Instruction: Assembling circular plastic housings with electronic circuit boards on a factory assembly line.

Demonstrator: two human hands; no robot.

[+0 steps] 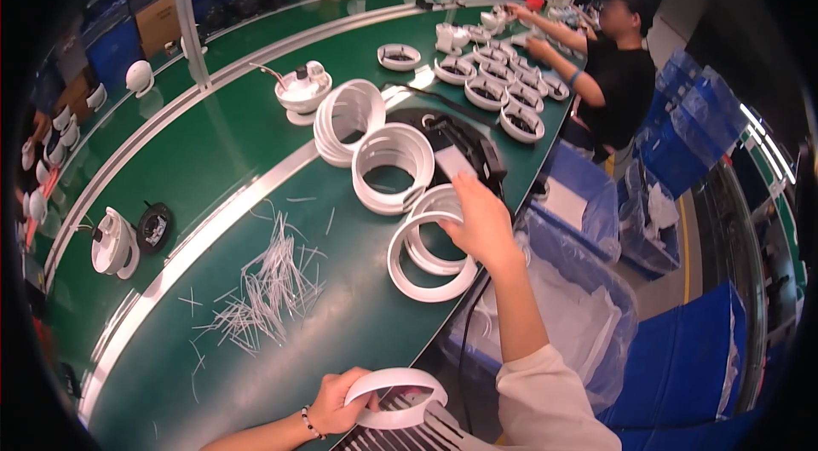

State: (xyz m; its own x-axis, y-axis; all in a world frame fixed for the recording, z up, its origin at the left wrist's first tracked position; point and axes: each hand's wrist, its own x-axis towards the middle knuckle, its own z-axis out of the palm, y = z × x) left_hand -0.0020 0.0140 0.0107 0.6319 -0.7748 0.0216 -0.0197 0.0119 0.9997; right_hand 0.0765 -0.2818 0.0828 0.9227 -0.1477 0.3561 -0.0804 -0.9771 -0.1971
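My left hand (339,401) is closed around the rim of a white plastic ring (399,376), close in front of my body. Farther out, my right hand (481,225) grips the upper edge of another white ring (400,275), thumb at the inside of its rim. That ring leans against a short stack of similar rings (430,248). Beyond it stand two taller stacks of white rings, a nearer stack (365,191) and a farther stack (328,132). On the green table left of the rings lies a loose pile of thin white strips (277,285).
Behind my right hand are a black bag-like object (481,153) and a white card (454,163). Many white round housings (486,93) sit near a co-worker (615,68). White assemblies (302,91) stand on the far green surface. Blue lined bins (588,298) line the right side.
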